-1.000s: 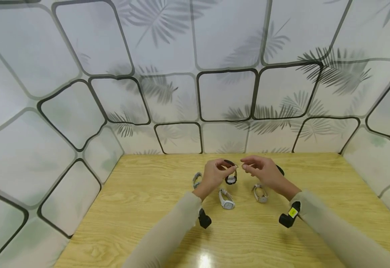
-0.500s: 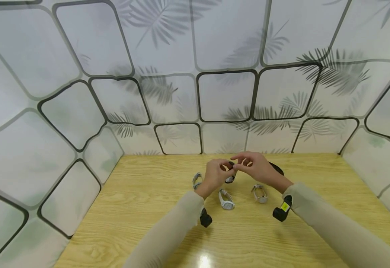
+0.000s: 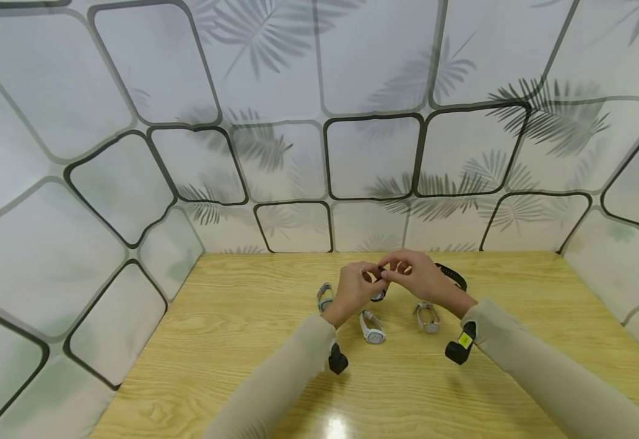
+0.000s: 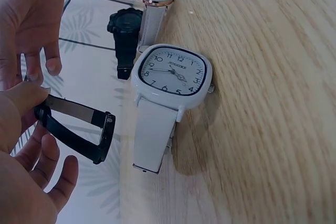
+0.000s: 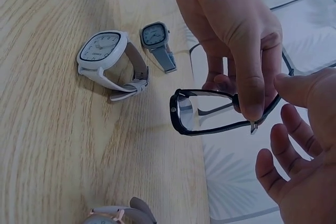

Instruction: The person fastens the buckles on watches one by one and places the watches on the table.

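Observation:
A black-strapped wristwatch hangs in the air between the two hands, its strap bent into a loop. My left hand pinches the strap near the metal buckle, which peeks out under the thumb in the right wrist view. From the other side my right hand pinches the strap's end between thumb and forefinger; the fingertips partly cover it. The watch case is at the loop's lower end, seen from its edge. Just below the hands, a white square-faced watch rests on the table.
On the wooden table lie a light blue watch at left, a watch with a pale strap and rose-gold case at right, and a black watch behind the right forearm. Patterned fabric walls rise behind and at the sides.
My right hand has moved left to the black-strapped watch and taken hold of its strap. The left hand keeps its grip almost in place. The watches on the table have not moved.

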The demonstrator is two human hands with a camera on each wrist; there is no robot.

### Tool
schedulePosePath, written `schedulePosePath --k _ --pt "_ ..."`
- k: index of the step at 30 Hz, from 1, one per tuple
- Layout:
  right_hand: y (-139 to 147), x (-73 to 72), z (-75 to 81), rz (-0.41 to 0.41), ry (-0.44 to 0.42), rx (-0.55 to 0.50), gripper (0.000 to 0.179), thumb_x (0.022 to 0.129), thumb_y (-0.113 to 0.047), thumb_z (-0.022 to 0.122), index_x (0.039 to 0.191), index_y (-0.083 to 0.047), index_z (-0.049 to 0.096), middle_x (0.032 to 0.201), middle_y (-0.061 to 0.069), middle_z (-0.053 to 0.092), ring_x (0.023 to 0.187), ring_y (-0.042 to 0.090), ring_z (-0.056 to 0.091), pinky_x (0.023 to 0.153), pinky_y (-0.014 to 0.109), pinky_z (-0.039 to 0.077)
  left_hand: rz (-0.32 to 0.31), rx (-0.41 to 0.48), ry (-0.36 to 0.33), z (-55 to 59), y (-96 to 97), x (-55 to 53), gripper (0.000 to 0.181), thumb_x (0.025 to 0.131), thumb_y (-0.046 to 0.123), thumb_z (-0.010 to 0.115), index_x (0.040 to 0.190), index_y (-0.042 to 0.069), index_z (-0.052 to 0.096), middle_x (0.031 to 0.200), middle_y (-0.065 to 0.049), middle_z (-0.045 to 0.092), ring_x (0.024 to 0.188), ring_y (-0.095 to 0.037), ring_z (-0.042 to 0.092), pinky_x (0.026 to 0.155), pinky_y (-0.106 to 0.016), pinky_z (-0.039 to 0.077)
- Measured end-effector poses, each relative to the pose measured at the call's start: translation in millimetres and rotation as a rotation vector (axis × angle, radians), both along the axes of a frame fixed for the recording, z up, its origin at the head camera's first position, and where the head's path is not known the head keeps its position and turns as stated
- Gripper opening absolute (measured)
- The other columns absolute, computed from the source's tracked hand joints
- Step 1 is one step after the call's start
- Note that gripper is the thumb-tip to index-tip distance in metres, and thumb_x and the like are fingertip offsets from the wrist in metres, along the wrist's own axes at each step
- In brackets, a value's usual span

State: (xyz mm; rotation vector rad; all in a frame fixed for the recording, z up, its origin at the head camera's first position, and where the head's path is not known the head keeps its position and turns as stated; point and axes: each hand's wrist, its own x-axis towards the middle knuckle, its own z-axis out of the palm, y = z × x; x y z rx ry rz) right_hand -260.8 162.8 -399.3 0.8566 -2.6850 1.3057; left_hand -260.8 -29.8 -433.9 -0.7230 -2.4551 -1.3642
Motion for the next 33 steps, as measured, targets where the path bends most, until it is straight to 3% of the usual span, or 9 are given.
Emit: schedulePosePath --k 9,14,23,33 --pt "6 0.1 -3.8 -0.002 0.035 -0.013 0.022 0.103 -0.024 0.067 0.122 -0.015 0.072 0.111 0.001 0.07 0.096 0.018 0.065 0.082 0.042 0.056 -0.003 -0.032 0.05 -3.8 -0.2 0.5 0.009 0.095 0.015 0.076 0.098 0.009 0.082 0.087 -0.003 0.075 0.059 -0.005 0.057 0.053 -0.014 0.045" --pt "10 1.0 -2.5 -0.02 0.029 -0.03 0.024 0.103 -0.026 0.066 0.124 -0.015 0.071 0.118 0.005 0.07 0.102 0.022 0.067 0.084 0.045 0.057 -0.001 -0.047 0.053 -4.4 -0.9 2.2 0.011 0.095 0.017 0.077 0.1 0.008 0.082 0.091 -0.004 0.076 0.061 -0.005 0.055 0.056 -0.014 0.044" --pt "14 0.9 -4.7 -0.015 0.014 -0.079 0.024 0.103 -0.026 0.066 0.123 -0.014 0.07 0.123 0.009 0.069 0.106 0.026 0.067 0.085 0.046 0.059 0.015 -0.031 -0.016 -6.2 -1.4 4.1 0.013 0.095 0.019 0.078 0.104 0.01 0.081 0.092 -0.001 0.076 0.062 -0.009 0.054 0.055 -0.016 0.042" --pt "18 0.2 -9.9 -0.018 0.0 -0.114 0.023 0.103 -0.024 0.067 0.122 -0.012 0.07 0.125 0.015 0.068 0.108 0.029 0.068 0.086 0.047 0.059 -0.012 0.027 0.035 -9.8 -2.9 5.2 0.007 0.093 0.015 0.079 0.09 0.01 0.076 0.085 0.0 0.074 0.055 -0.017 0.051 0.049 -0.017 0.037"
